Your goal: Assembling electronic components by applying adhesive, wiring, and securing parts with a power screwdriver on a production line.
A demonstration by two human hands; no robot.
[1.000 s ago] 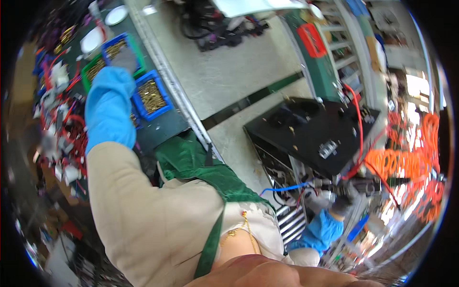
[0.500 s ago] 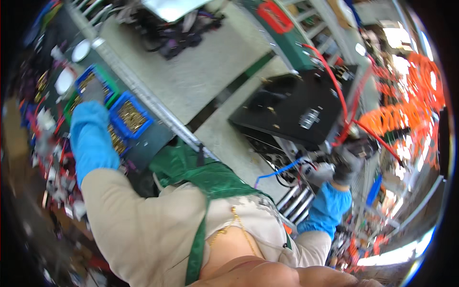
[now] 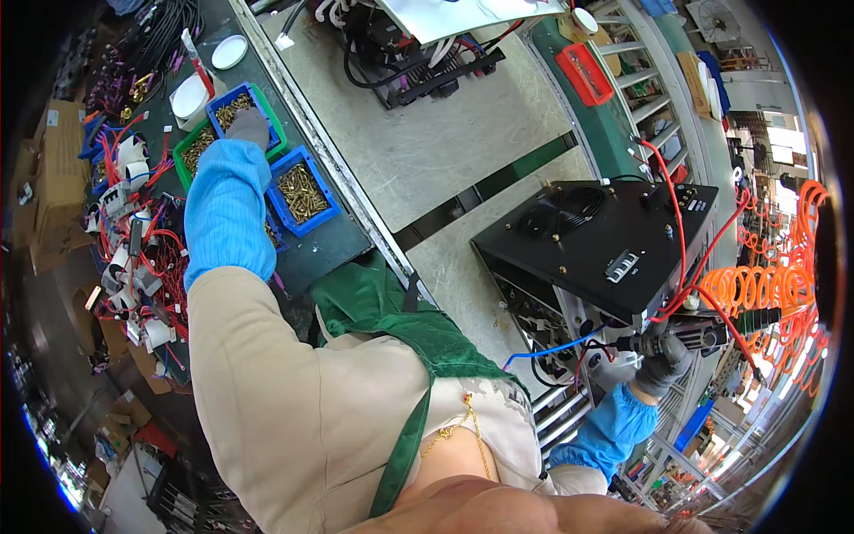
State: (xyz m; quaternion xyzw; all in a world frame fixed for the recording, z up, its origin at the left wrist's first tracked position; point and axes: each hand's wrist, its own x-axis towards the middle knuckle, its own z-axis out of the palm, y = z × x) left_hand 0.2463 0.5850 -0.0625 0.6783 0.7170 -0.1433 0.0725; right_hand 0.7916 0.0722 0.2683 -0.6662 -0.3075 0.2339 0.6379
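Observation:
My left hand [image 3: 249, 130], in a grey glove and blue sleeve cover, reaches into a blue bin [image 3: 214, 106] of small brass-coloured screws [image 3: 235, 109]. Its fingertips are hidden, so whether they pinch anything does not show. Close by, a second blue bin [image 3: 334, 212] holds more screws, and a green bin [image 3: 183, 160] lies partly under my forearm. At the right, my gloved right hand [image 3: 663, 363] is wrapped round a power screwdriver [image 3: 701, 336] held sideways. It is beside a black boxy metal unit [image 3: 569, 245] with a round fan grille and several screws on its top.
Red-wired white parts [image 3: 133, 258] pile up at the left, near a white tub [image 3: 189, 96]. Orange coiled hoses [image 3: 756, 289] and a red cable [image 3: 678, 222] hang at the right. Another unit with a white panel [image 3: 463, 16] stands ahead on the line. A red tray [image 3: 584, 75] lies beyond.
The view has shifted, and the scene sits further right and is sharper. My left hand remains at the screw bins, and my right hand still grips the screwdriver beside the black unit.

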